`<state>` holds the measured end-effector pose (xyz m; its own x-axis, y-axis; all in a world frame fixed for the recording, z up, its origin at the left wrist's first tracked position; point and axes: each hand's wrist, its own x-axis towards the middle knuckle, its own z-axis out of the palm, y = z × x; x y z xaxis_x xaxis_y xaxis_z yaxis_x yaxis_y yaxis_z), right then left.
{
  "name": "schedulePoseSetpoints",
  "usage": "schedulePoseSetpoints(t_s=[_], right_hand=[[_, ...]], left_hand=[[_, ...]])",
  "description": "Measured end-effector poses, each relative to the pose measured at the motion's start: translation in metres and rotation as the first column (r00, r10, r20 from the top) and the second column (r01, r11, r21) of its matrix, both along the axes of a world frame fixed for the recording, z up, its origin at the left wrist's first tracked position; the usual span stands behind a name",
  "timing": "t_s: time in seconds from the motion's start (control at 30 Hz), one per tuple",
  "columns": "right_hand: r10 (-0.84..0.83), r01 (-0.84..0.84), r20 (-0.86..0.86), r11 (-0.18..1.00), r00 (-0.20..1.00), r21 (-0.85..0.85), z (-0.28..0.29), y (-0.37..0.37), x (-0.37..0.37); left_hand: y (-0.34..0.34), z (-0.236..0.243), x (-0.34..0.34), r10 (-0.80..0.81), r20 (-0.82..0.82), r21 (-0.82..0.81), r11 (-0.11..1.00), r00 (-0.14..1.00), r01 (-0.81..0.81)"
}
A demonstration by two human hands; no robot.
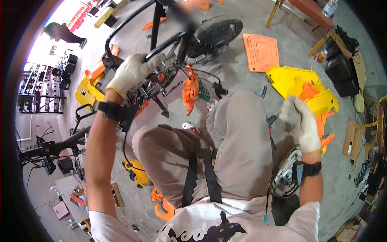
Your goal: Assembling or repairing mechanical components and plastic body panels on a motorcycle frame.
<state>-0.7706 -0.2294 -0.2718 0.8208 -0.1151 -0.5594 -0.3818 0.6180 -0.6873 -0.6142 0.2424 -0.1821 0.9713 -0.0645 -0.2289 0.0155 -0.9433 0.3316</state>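
Note:
A partly stripped electric scooter [155, 44] with a black tube frame and bare wiring stands ahead of me on the left. My left hand [133, 72], in a white knit glove, is closed on its frame beside the exposed wires [155, 80]; the fingertips are partly hidden. Out to the right, my right hand [300, 121], gloved too, hovers beside my knee with its fingers curled in. Whatever it may hold cannot be made out. Under and left of it lies a dark-handled tool [271, 120] on the floor.
Yellow body panels [296, 80] and an orange square panel [261, 52] lie to the right. More orange pieces [189, 94] sit near the scooter. Black boxes [340, 72] line the right side, with a bench [310, 11] beyond. Another person [64, 33] is far left.

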Motion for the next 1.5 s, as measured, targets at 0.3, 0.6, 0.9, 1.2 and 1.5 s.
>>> schedulePoseSetpoints(t_s=[0.3, 0.6, 0.9, 1.2, 1.5], right_hand=[[0.361, -0.431, 0.248, 0.633, 0.899, 0.643, 0.042, 0.123, 0.073], [0.203, -0.385, 0.327, 0.535, 0.923, 0.752, 0.009, 0.161, 0.075], [0.026, -0.413, 0.438, 0.388, 0.898, 0.824, -0.007, 0.144, 0.055], [-0.435, 0.225, 0.132, 0.675, 0.891, 0.703, -0.103, -0.094, -0.108], [-0.802, 0.889, -0.530, 0.422, 0.274, -0.178, -0.277, -0.164, -0.376]], left_hand=[[0.013, -0.014, 0.014, -0.038, 0.061, 0.078, 0.996, 0.997, 0.033], [0.018, -0.028, 0.023, 0.054, 0.105, 0.035, 0.998, 0.993, -0.058], [0.030, -0.027, 0.023, -0.039, 0.195, 0.130, 0.991, 0.980, 0.013], [0.067, -0.052, 0.046, 0.014, 0.335, 0.189, 0.979, 0.942, -0.081], [0.084, -0.048, 0.056, -0.001, 0.250, 0.188, 0.981, 0.968, -0.048]])
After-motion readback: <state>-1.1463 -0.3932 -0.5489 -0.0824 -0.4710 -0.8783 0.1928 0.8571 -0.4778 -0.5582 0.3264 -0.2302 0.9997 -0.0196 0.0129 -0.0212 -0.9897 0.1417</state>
